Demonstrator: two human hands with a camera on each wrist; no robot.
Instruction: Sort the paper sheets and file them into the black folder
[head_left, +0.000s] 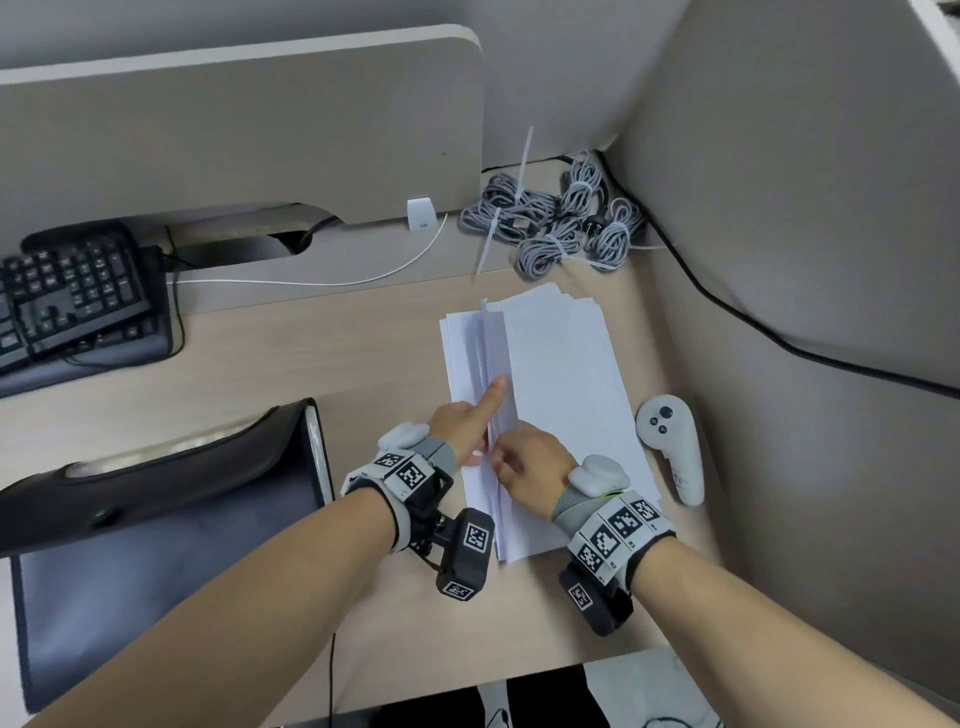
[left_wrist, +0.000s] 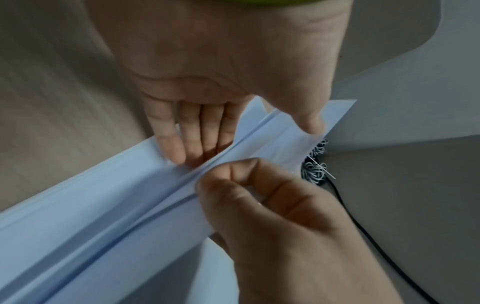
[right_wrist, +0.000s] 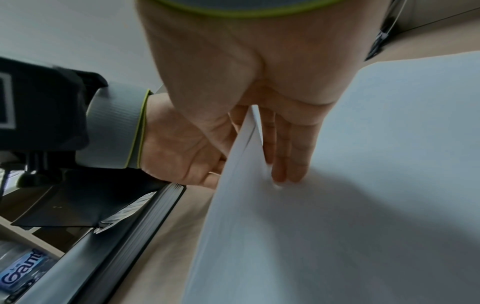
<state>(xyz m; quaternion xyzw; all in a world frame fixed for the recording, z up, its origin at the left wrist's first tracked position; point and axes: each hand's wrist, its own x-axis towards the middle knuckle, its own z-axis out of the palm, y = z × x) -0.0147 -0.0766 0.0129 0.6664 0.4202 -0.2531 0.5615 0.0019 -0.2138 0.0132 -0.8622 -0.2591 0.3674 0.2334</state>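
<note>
The paper sheets (head_left: 561, 395) lie in a loose white stack on the table (head_left: 291, 364), toward your right, with a few upper sheets lifted along the stack's left side into a standing ridge. Your left hand (head_left: 462, 421) reaches in from the left, forearm angled across the table, index finger stretched out along the raised edges; in the left wrist view its fingers (left_wrist: 192, 135) lie straight and flat against the paper with the thumb laid on the other side of the ridge, so that grip is relaxed, pressing rather than clasping. Your right hand (head_left: 530, 462) comes in from the lower right, knuckles up, and its grip is closed on the lifted sheets: the left wrist view shows thumb and curled forefinger pinching the paper edge, while the right wrist view shows the other fingers (right_wrist: 285, 156) straight down on the top sheet. The two hands meet at the ridge, nearly touching.

The black folder (head_left: 156, 499) lies open on the table to your left, well apart from the stack, its flap raised. A white controller (head_left: 672, 447) rests just beside the stack's right edge. Bundled grey cables (head_left: 561, 223) sit beyond the paper near the partition, and a black keyboard (head_left: 72, 296) lies at far left.
</note>
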